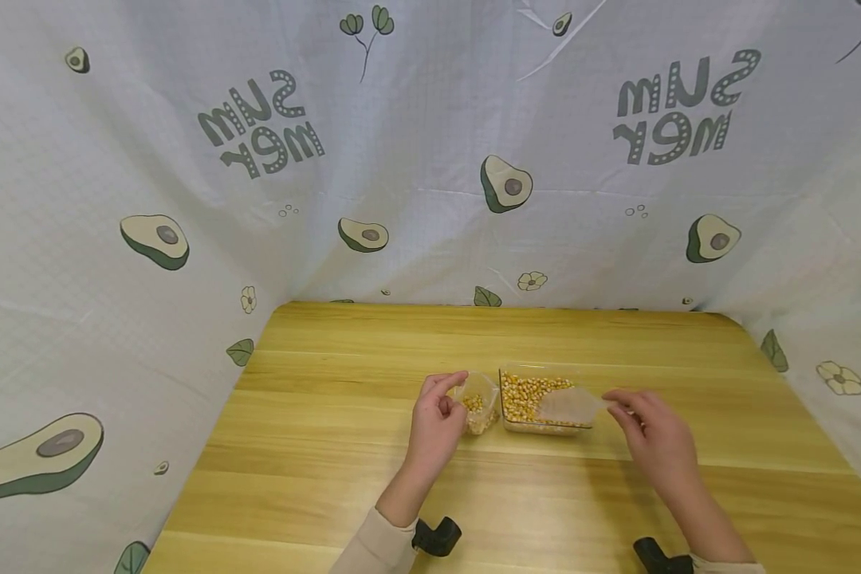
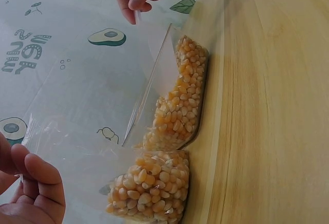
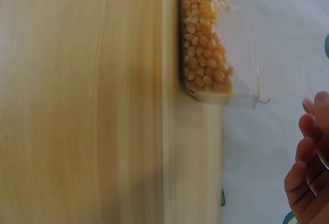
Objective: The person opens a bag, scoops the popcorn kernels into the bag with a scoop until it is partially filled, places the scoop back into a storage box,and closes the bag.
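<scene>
My left hand [image 1: 436,418] pinches the top edge of a clear plastic bag [image 2: 72,144]. The lower part of that bag is filled with yellow corn kernels [image 2: 146,188] and rests on the table. Right beside the bag sits a clear rectangular container [image 1: 545,429], also holding kernels [image 3: 205,54]. A translucent whitish scoop [image 1: 565,405] dips into the container's right part, its front edge among the kernels. My right hand [image 1: 653,438] pinches the scoop's handle end between thumb and fingers, just beyond the container's right side.
A wooden table [image 1: 330,446] carries both the bag and the container. White curtain cloth [image 1: 430,159] printed with avocados and lettering hangs behind the table and on both sides. Black mounts [image 1: 438,538] show at the wrists.
</scene>
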`<state>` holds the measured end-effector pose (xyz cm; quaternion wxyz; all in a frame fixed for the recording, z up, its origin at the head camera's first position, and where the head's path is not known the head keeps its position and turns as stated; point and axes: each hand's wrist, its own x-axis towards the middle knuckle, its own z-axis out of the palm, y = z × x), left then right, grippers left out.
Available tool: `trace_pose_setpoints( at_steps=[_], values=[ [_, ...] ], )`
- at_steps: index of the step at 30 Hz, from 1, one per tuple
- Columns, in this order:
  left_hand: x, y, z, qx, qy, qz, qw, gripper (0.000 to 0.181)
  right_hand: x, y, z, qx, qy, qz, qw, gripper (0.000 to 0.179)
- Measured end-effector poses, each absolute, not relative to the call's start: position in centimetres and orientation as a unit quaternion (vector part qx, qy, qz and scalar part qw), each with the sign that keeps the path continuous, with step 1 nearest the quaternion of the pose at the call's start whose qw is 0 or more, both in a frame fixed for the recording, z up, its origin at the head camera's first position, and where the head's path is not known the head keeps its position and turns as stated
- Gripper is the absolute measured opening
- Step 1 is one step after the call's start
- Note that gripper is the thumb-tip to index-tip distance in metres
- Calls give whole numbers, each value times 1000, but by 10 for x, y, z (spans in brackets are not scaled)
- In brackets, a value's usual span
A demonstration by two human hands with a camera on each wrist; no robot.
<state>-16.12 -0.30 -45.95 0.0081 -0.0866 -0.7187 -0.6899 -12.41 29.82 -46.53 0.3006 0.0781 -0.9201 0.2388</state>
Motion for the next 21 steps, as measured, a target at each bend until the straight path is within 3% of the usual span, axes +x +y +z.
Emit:
trace_pose_setpoints(
  at_steps=[21],
  values=[
    [-162, -1, -460, -85, -717, -691, 11, 51, -129, 291, -486, 58, -929, 264, 251, 22]
  ],
)
